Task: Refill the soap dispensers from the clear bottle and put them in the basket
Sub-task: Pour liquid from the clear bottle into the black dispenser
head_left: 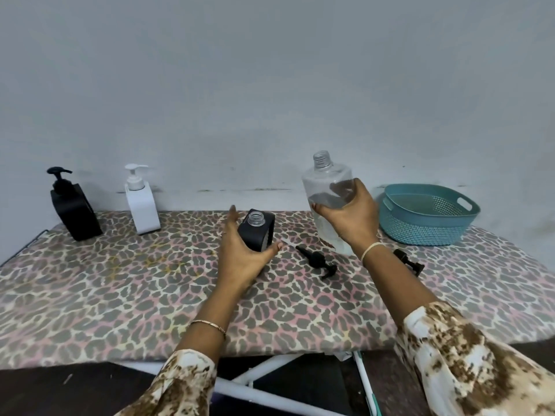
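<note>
Pour about to start. Left hand (240,259) grips the uncapped black dispenser (259,226) over mid ironing board (120,280). Right hand (351,217) clamps the open clear bottle (324,178) upright, just beside it. Next: tilt the bottle neck over the dispenser mouth. Teal basket (420,226) sits at right.

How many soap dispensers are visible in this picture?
3. A black dispenser stands at far left, a white dispenser beside it, and an open dispenser is held by the left hand.

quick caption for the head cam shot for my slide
Refill setup: left hand grips an uncapped black dispenser while the right hand holds the open clear bottle; teal basket waits at right.
</note>
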